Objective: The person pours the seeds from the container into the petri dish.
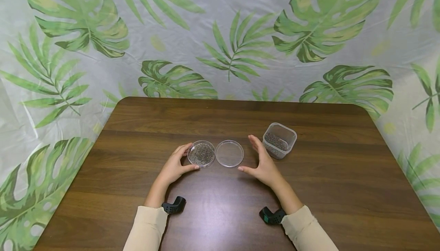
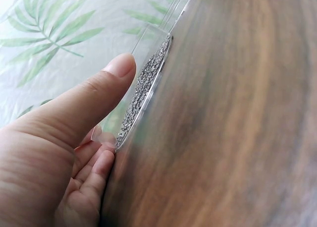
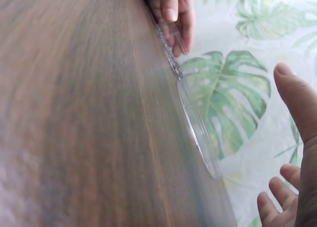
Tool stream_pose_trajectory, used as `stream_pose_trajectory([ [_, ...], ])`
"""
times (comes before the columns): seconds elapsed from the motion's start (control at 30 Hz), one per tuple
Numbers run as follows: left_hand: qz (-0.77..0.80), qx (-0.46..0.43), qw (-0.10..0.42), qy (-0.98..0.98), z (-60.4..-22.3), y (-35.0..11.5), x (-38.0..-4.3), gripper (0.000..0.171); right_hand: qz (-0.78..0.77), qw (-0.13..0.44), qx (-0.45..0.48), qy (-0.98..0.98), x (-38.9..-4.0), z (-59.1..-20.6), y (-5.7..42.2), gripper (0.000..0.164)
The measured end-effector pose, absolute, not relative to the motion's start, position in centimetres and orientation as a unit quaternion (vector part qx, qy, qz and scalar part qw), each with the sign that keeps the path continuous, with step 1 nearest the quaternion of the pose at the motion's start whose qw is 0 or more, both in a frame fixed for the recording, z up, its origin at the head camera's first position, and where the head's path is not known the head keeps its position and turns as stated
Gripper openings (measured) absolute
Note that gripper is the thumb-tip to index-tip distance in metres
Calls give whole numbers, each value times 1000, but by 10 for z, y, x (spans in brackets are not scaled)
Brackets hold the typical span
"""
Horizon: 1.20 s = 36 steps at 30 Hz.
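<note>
A round clear petri dish (image 1: 201, 154) with a layer of grey-brown grains lies on the table. My left hand (image 1: 178, 165) holds its left side, thumb at the near rim and fingers at the far rim. In the left wrist view the grains (image 2: 143, 90) show through the dish's side wall, close to the thumb. Right beside it lies the other clear round half (image 1: 229, 153), a lid or second dish, with nothing in it. To its right my right hand (image 1: 264, 166) is spread, thumb and fingers apart, not touching it in the right wrist view.
Behind my right hand stands a clear square plastic tub (image 1: 280, 140) partly filled with the same grains. Everything rests on a brown wooden table (image 1: 220, 212). A leaf-patterned cloth (image 1: 240, 33) hangs behind the table's far edge.
</note>
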<state>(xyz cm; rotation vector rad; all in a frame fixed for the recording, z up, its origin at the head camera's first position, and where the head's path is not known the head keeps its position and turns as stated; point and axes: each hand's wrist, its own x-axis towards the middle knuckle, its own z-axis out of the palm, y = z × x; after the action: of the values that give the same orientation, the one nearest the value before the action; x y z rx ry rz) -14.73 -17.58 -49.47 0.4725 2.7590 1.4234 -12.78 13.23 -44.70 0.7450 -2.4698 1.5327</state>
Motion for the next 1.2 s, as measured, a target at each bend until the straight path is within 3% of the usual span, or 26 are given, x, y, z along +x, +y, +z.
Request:
stream_pose_trajectory([
  [0.37,451,147,1,880,-495,-176,-147,79,498,25,237,-834,-133,-452,130,95],
  [0.67,453,150,-2,879,-494,-176,-147,80,476,16,231,-849,-151,-491,136,101],
  [1.2,453,149,1,879,-495,-176,-147,80,462,-23,203,-863,-158,-493,129,104],
])
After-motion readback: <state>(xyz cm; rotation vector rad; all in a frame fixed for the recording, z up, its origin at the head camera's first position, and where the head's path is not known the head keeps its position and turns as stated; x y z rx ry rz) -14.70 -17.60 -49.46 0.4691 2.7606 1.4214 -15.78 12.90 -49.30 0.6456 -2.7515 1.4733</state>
